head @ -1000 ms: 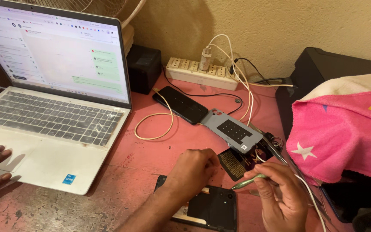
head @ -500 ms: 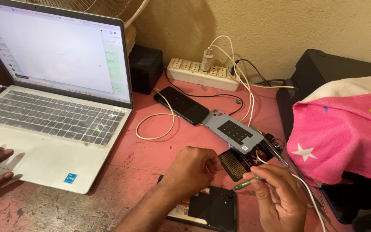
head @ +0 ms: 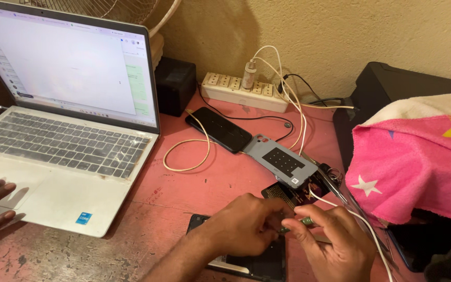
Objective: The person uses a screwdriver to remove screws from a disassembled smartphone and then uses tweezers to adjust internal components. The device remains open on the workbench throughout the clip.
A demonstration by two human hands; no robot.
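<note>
Near bench (head: 194, 188) front edge: left hand (head: 246, 224) pinning open phone (head: 257, 263) steady, right hand (head: 335, 245) pinching green tool (head: 296, 224) for close work.

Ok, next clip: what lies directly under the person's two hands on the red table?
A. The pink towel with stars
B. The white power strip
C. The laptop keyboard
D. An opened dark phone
D. Both the left hand and the right hand, which pinches a thin green tool, sit over the opened dark phone at the near edge of the red table; the other things lie apart from them.
</note>
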